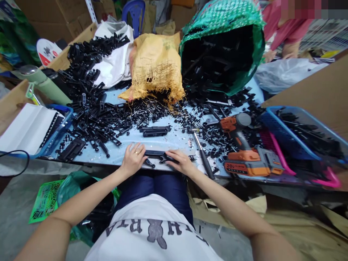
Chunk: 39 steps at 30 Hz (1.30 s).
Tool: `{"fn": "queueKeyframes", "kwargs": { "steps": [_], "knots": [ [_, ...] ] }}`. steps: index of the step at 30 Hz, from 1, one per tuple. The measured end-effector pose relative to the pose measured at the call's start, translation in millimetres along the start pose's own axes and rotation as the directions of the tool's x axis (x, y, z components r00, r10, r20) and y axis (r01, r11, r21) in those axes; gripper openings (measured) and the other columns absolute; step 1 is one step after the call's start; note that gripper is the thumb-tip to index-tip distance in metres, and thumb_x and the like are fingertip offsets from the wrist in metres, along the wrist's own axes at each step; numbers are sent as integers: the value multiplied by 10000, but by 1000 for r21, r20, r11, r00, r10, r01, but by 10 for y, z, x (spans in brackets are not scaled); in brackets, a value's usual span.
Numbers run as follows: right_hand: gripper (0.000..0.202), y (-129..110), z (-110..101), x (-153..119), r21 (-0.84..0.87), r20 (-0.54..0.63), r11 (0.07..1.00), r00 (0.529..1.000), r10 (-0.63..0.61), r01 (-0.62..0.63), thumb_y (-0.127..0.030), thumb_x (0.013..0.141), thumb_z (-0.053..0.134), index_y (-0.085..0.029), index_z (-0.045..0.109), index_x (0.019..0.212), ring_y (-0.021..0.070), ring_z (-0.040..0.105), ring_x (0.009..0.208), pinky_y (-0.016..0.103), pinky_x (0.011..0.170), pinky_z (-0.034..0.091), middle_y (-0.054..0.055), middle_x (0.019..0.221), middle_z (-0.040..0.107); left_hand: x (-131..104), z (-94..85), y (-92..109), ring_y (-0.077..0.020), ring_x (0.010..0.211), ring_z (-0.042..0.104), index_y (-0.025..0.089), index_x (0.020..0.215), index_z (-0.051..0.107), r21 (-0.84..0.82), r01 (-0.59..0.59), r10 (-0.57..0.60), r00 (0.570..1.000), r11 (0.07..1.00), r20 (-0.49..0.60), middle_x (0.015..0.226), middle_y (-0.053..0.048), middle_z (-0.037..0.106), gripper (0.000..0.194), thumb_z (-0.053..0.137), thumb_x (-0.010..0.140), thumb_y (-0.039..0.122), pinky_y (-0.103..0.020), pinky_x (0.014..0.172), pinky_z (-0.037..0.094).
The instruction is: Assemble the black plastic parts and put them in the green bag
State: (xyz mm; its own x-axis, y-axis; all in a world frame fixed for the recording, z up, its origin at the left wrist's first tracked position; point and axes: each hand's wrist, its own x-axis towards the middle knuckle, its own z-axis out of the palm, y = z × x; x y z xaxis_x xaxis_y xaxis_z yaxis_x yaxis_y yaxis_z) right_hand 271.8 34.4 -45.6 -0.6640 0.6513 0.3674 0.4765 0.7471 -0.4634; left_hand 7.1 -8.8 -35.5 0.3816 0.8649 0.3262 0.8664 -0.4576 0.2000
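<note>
At the front edge of the table, my left hand [133, 158] is closed on the left end of a long black plastic part [155, 153]. My right hand [179, 161] grips the same part near its right end, fingers bent over it. A small black arm-like piece [150, 163] lies just below the part, between my hands. Farther back, apart from both hands, rests a similar black plastic assembly [155, 131]. Right of my right hand lies a hammer [201, 150], its handle toward me. Beyond it is an orange cordless drill [240, 141].
Black parts [92, 116] are heaped at left, with screws [146, 112] behind. A yellow sack [156, 65] and a green sack [223, 21] stand at the back. A blue basket [293, 134] sits right, a flask [46, 85] left. Another person's hands [290, 50] are at back right.
</note>
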Motion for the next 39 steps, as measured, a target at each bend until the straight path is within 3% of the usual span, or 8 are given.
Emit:
{"fn": "queueKeyframes", "kwargs": {
  "steps": [4,10,15,18,22,27,31,39],
  "knots": [
    [463,135,-41,-38,-193,130,979,991,-35,60,-472,884,460,-152,521,1212,205,570,976,330,799,461,135,1105,600,233,98,150,-275,1137,502,114,1256,466,-19,-200,200,961,980,191,1242,-169,540,448,466,885,365,-416,934,378],
    [632,120,-406,27,-462,162,887,984,80,3,-654,856,304,-133,580,630,157,526,559,259,534,319,76,586,567,504,68,232,-228,745,598,101,818,622,7,-62,58,967,998,246,760,-133,640,446,378,900,465,-313,644,431],
    [620,-457,-822,125,146,130,959,957,-261,242,-650,873,246,-163,502,587,112,431,471,248,492,259,11,492,456,229,-468,489,-137,554,528,151,666,538,-516,-270,263,961,813,-88,576,-51,562,530,190,947,434,-248,551,390],
    [558,-747,-836,188,486,2,834,954,-300,261,-584,907,276,-173,477,589,110,421,453,244,481,275,2,469,435,56,-679,732,-116,514,485,150,657,512,-759,-276,174,961,590,-214,541,-42,526,563,124,953,430,-237,531,372],
    [519,-839,-626,187,594,-53,775,972,-231,216,-546,922,288,-189,420,569,109,383,428,248,462,256,-10,452,388,-64,-687,848,-111,503,468,143,647,512,-817,-180,21,979,548,-202,529,-39,506,529,166,959,393,-236,523,355],
    [539,-724,-483,162,477,115,858,954,-277,191,-549,935,173,-203,347,560,108,358,444,249,481,254,-19,467,353,-25,-683,587,-112,488,485,150,605,522,-634,-197,193,978,748,-77,512,-30,521,498,216,957,325,-230,514,346],
    [600,-538,-525,276,24,272,999,962,-38,33,-600,914,146,-182,424,585,115,396,499,246,520,247,4,513,422,117,-588,295,-134,508,544,150,604,572,-261,-16,39,996,965,82,545,-42,588,510,255,955,340,-239,504,338],
    [594,-591,-525,415,-444,423,895,870,253,-44,-583,916,217,-146,587,758,154,548,607,255,556,250,85,668,624,186,-398,119,-188,603,620,123,679,636,89,76,-90,981,993,174,634,-97,652,529,282,944,414,-257,530,373]
  ]
}}
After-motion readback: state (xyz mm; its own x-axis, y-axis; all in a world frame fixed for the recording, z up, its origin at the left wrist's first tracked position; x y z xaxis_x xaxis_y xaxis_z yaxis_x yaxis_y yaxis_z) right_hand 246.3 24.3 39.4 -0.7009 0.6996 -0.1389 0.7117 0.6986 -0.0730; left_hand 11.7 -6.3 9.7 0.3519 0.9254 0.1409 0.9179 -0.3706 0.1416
